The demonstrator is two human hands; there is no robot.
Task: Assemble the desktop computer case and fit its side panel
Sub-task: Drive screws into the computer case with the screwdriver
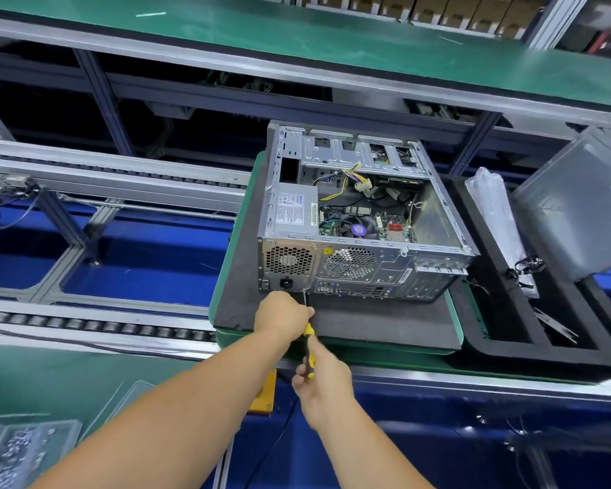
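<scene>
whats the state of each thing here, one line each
case: lying on its side on the black mat, top open, panel off
side panel: off the case, leaning tilted at right
screwdriver: held in both hands, tip at the case's rear
left hand: grips the shaft
right hand: grips the handle
</scene>
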